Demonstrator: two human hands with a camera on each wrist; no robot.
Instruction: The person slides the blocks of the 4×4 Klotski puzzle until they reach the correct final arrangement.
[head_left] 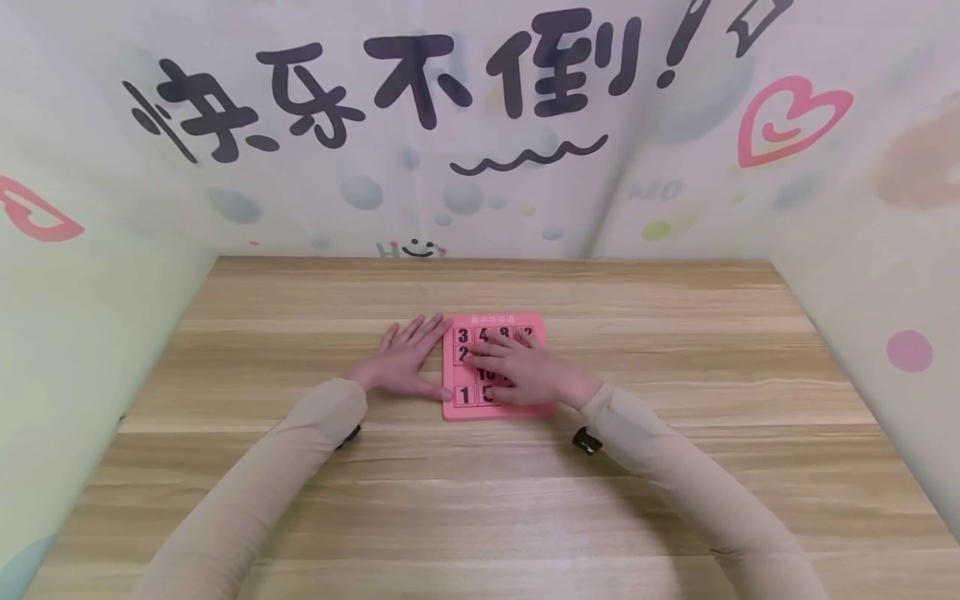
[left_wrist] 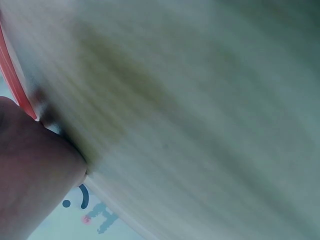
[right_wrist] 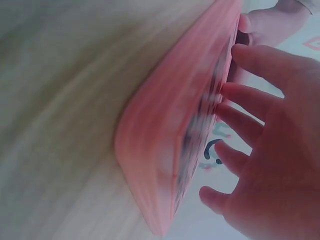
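Note:
A pink number sliding puzzle (head_left: pixel 480 414) lies flat on the wooden table, with black-numbered tiles such as 3, 4, 2 and 1 showing. My left hand (head_left: pixel 405 362) rests at its left side, fingers spread and fairly straight, with thumb and fingertips against the edge. Over the tiles, my right hand (head_left: pixel 525 371) stretches its spread fingers and covers much of the right part. In the right wrist view, its fingers (right_wrist: pixel 250 100) reach across the top face of the puzzle (right_wrist: pixel 155 125). The left wrist view shows only part of the left hand (left_wrist: pixel 35 170) beside the pink edge (left_wrist: pixel 15 75).
The wooden table (head_left: pixel 480 517) spreads around the puzzle. Behind it stands a white wall covering (head_left: pixel 300 200) with large black characters and coloured spots, and similar coverings close off both sides. A small black device (head_left: pixel 587 441) sits at the right wrist.

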